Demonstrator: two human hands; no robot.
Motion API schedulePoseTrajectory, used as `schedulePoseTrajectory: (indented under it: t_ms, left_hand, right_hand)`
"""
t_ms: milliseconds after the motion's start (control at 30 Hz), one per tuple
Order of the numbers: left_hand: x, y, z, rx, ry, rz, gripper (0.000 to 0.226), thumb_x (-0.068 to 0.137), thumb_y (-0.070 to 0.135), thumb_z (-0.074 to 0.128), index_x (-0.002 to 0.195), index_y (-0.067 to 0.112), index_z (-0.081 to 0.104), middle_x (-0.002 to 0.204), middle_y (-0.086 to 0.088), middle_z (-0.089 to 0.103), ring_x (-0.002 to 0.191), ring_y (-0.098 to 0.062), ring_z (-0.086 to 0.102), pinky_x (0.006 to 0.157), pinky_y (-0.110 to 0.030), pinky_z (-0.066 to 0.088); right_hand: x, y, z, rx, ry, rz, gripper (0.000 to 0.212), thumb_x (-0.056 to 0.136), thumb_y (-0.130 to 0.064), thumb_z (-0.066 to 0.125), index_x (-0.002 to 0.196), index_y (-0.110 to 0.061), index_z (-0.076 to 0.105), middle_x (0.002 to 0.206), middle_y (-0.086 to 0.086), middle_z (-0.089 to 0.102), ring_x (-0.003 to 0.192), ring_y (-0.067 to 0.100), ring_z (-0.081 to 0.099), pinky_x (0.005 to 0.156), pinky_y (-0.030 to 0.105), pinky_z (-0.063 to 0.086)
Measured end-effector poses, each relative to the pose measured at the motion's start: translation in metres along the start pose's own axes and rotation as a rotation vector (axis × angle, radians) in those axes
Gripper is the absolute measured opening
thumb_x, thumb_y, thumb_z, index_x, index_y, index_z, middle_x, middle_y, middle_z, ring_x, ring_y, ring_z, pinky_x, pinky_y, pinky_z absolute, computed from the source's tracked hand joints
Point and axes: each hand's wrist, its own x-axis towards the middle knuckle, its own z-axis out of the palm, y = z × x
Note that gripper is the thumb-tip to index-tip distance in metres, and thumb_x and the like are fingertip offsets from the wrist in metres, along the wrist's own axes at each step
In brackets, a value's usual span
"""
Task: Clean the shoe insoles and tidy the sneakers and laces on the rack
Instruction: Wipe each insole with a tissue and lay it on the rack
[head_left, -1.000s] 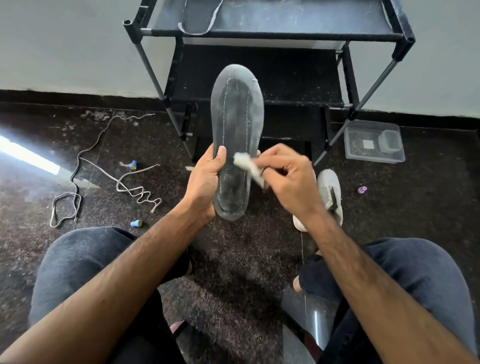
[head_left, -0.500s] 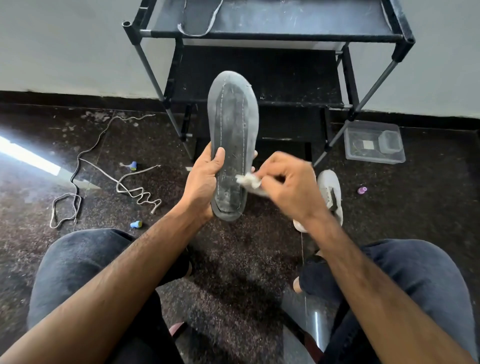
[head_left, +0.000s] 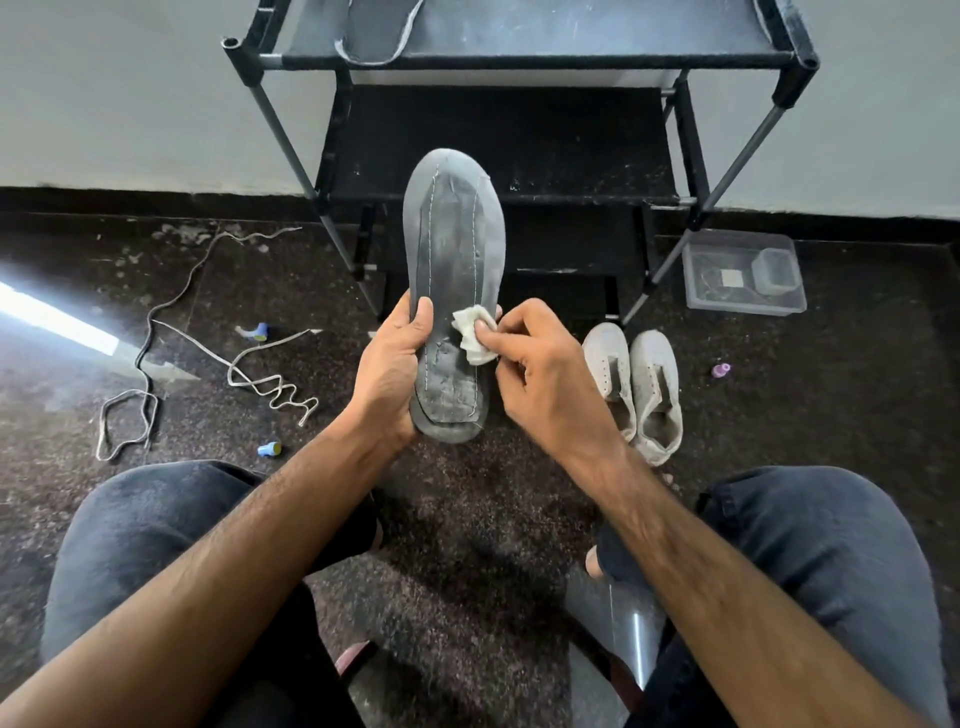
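Both hands work one insole (head_left: 453, 270): the right hand (head_left: 540, 374) pinches a white wipe (head_left: 474, 335) against its middle, the left hand (head_left: 395, 369) grips its near heel end, its long axis running away toward the rack (head_left: 519, 57), with sneakers (head_left: 634, 384) and laces (head_left: 249, 374) on the floor (head_left: 467, 519) either side.

Insole (head_left: 453, 270) in left hand (head_left: 392, 374): matt grey, scuffed, pale stitch lines. Wipe (head_left: 474, 335) pinched against it: white, crumpled, paper or cloth, can't tell. Rack (head_left: 519, 62) behind grip: matt black fabric shelves, dusty, smooth grey metal tubes. Sneakers (head_left: 631, 384) right of grip: off-white fabric. Floor (head_left: 467, 519): dark speckled stone, slight sheen.
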Motion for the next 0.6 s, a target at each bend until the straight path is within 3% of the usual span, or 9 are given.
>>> schedulePoseTrajectory:
  t_ms: [100, 233, 267, 333, 433, 500, 600]
  left_hand:
    - [0.001, -0.004, -0.003, 0.01, 0.006, 0.005, 0.036, 0.112, 0.021, 0.032, 0.142, 0.012, 0.049, 0.132, -0.023, 0.066, 0.122, -0.043, 0.063, 0.104, -0.054, 0.051]
    - [0.002, -0.003, -0.003, 0.004, 0.026, 0.007, 0.036, 0.113, 0.021, 0.031, 0.144, 0.015, 0.047, 0.14, -0.024, 0.06, 0.122, -0.05, 0.062, 0.101, -0.059, 0.053]
    - [0.003, -0.001, -0.002, -0.001, 0.018, 0.015, 0.034, 0.112, 0.02, 0.031, 0.142, 0.016, 0.048, 0.141, -0.022, 0.06, 0.122, -0.05, 0.062, 0.101, -0.06, 0.052]
    - [0.003, -0.001, 0.0, 0.014, 0.01, 0.029, 0.034, 0.112, 0.019, 0.034, 0.142, 0.015, 0.049, 0.14, -0.017, 0.062, 0.121, -0.044, 0.065, 0.099, -0.055, 0.055]
    - [0.0, -0.001, 0.004, 0.046, 0.026, 0.034, 0.034, 0.111, 0.018, 0.035, 0.141, 0.012, 0.05, 0.131, -0.014, 0.069, 0.111, -0.033, 0.071, 0.092, -0.047, 0.06]
    - [0.001, -0.001, 0.003, 0.051, 0.047, 0.047, 0.034, 0.111, 0.018, 0.036, 0.141, 0.011, 0.051, 0.125, -0.013, 0.071, 0.107, -0.028, 0.072, 0.09, -0.041, 0.06]
    - [0.004, 0.002, -0.003, -0.005, 0.079, 0.035, 0.034, 0.112, 0.021, 0.032, 0.141, 0.015, 0.05, 0.129, -0.017, 0.069, 0.113, -0.04, 0.069, 0.096, -0.053, 0.058]
  right_hand:
    - [-0.006, -0.003, -0.006, 0.086, -0.062, 0.057, 0.021, 0.095, -0.002, 0.065, 0.114, -0.001, 0.075, 0.098, 0.003, 0.06, 0.078, -0.004, 0.049, 0.075, 0.003, 0.04]
    - [0.0, 0.002, -0.026, 0.3, -0.274, 0.245, 0.02, 0.085, -0.007, 0.068, 0.089, -0.022, 0.082, 0.087, -0.007, 0.069, 0.068, 0.003, 0.06, 0.06, 0.014, 0.041]
    - [0.004, 0.005, -0.031, 0.368, -0.259, 0.281, 0.024, 0.082, -0.008, 0.067, 0.084, -0.027, 0.081, 0.084, -0.009, 0.07, 0.068, 0.008, 0.061, 0.06, 0.02, 0.044]
    - [0.013, 0.01, -0.037, 0.461, -0.085, 0.339, 0.024, 0.083, -0.003, 0.066, 0.086, -0.021, 0.081, 0.085, -0.007, 0.071, 0.073, 0.013, 0.064, 0.062, 0.028, 0.047]
    - [0.018, 0.008, -0.034, 0.225, 0.093, 0.237, 0.022, 0.089, -0.001, 0.068, 0.107, -0.009, 0.079, 0.094, 0.0, 0.067, 0.083, 0.012, 0.062, 0.069, 0.015, 0.048]
    - [0.011, 0.003, -0.021, 0.053, 0.008, 0.065, 0.025, 0.092, -0.001, 0.068, 0.116, -0.004, 0.074, 0.099, 0.001, 0.06, 0.086, 0.007, 0.055, 0.078, 0.008, 0.046]
    - [-0.005, -0.006, -0.004, 0.045, -0.224, 0.031, 0.015, 0.093, -0.009, 0.068, 0.105, -0.005, 0.077, 0.095, -0.001, 0.059, 0.082, 0.002, 0.052, 0.078, 0.015, 0.051]
